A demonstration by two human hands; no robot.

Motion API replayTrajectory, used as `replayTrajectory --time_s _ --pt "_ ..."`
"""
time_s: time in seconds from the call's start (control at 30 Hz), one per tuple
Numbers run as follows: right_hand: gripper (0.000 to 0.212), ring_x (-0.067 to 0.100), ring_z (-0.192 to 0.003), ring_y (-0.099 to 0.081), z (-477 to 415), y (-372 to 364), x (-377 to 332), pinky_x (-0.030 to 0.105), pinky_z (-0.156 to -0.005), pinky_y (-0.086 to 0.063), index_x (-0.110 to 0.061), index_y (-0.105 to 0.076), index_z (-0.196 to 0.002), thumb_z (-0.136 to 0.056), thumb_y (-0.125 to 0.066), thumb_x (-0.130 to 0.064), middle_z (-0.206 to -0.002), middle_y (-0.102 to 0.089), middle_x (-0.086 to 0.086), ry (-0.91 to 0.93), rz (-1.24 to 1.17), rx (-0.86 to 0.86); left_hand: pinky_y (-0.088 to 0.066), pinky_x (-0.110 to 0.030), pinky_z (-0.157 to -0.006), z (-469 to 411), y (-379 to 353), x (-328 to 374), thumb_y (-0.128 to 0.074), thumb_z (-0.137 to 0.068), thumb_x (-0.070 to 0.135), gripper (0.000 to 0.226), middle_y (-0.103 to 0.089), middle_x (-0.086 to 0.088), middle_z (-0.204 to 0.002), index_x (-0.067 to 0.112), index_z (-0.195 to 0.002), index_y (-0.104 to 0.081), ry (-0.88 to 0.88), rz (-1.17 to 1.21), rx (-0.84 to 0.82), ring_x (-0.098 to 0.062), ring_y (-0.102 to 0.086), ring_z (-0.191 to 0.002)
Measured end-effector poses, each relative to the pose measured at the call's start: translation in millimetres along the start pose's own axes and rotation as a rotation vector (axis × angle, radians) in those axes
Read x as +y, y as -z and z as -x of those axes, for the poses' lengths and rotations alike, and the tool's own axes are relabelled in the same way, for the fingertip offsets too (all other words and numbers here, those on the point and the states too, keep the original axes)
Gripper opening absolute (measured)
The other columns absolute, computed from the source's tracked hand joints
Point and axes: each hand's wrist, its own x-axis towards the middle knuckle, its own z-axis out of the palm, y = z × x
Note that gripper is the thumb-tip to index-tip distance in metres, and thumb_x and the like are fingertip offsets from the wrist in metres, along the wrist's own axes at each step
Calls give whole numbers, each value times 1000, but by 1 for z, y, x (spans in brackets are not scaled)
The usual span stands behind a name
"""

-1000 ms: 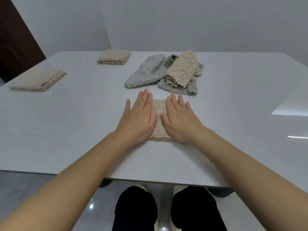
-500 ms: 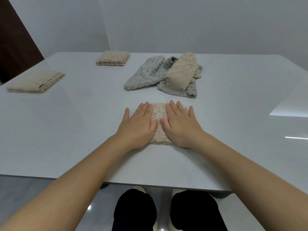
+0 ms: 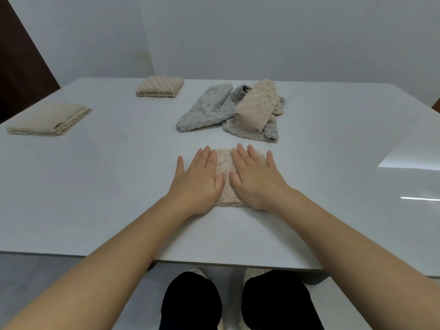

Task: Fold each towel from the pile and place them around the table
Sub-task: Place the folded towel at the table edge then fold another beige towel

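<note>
A folded beige towel (image 3: 225, 172) lies on the white table (image 3: 107, 186) in front of me. My left hand (image 3: 198, 181) presses flat on its left half, fingers straight. My right hand (image 3: 256, 178) presses flat on its right half in the same way. Most of the towel is hidden under my palms. Behind it sits the pile: a grey towel (image 3: 207, 108) and a beige towel (image 3: 257, 107) draped over another grey one. Two folded beige towels rest further off, one at the far left edge (image 3: 47, 119) and one at the back (image 3: 159, 86).
The table's near edge (image 3: 214, 264) runs just above my knees. A dark door panel (image 3: 21, 67) stands at the left behind the table. Grey walls close off the back. Bright window glare lies on the table's right side (image 3: 409, 160).
Both hands have slid slightly apart and toward me over the folded towel, still flat on it. My head has tilted a little, so the table sits lower in view.
</note>
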Motion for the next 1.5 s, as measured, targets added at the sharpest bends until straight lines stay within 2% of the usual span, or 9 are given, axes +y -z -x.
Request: replayTrajectory --time_s 0.2,0.37,0.43,0.53,0.77,0.97,1.2,1.37,1.5 --pt "60 11 -149 13 7 -5 21 50 -118 12 -16 3 -156 -104 -14 -40 -163 12 -4 6 -70 -10 7 -49 -119 -1 4 2 -12 -102 40 62 12 -3 -163 12 -155 7 -5 -15 -33 -13 13 -149" --pt "61 13 -149 11 6 -9 19 54 -118 9 -15 3 -156 -104 -14 -40 -164 10 -3 2 -67 2 7 -46 -120 -6 17 12 -17 -101 36 65 14 -13 -161 5 -153 9 9 -158 3 -23 13 -149" --pt "60 13 -149 11 5 -9 20 55 -118 9 -15 2 -156 -104 -14 -39 -164 10 -3 0 -68 8 7 -45 -120 -9 21 21 -20 -100 32 65 11 -10 -162 6 -154 6 -70 -167 69 -21 11 -149" --pt "60 12 -149 11 5 -11 20 55 -118 8 -16 3 -156 -104 -14 -39 -164 9 -3 6 -72 10 5 -43 -121 -10 12 27 -18 -101 30 60 7 -4 -163 11 -155 2 -163 -110 52 -14 8 -149" --pt "60 13 -150 11 4 -8 21 56 -117 10 -16 2 -156 -104 -14 -39 -164 9 -3 14 -50 -1 3 -40 -121 -15 3 21 -16 -102 31 58 2 2 -164 15 -156 -1 -179 -31 -15 -10 5 -149" --pt "60 13 -150 11 5 -6 20 55 -118 9 -16 2 -156 -104 -15 -40 -164 10 -2 15 -49 -15 4 -38 -121 -11 0 21 -17 -102 32 58 4 1 -164 17 -156 -1 -155 0 29 -10 7 -149" --pt "61 16 -150 11 7 -6 19 57 -117 10 -15 2 -156 -104 -14 -41 -164 10 -1 -7 -38 -21 4 -39 -121 -7 1 23 -25 -100 43 70 8 -12 -162 7 -155 0 27 74 11 -21 10 -149" --pt "61 17 -150 10 8 -4 17 60 -115 8 -15 2 -156 -104 -15 -41 -164 11 0 -28 -58 -45 4 -40 -121 -13 11 10 -21 -101 41 64 2 -3 -164 13 -156 -3 -2 115 -74 -15 5 -150" --pt "61 17 -150 11 6 6 16 61 -114 13 -15 3 -156 -103 -14 -40 -164 11 1 -44 -44 -105 6 -44 -121 -5 4 3 -16 -103 40 59 2 1 -164 17 -156 -3 -35 37 17 -11 6 -149"
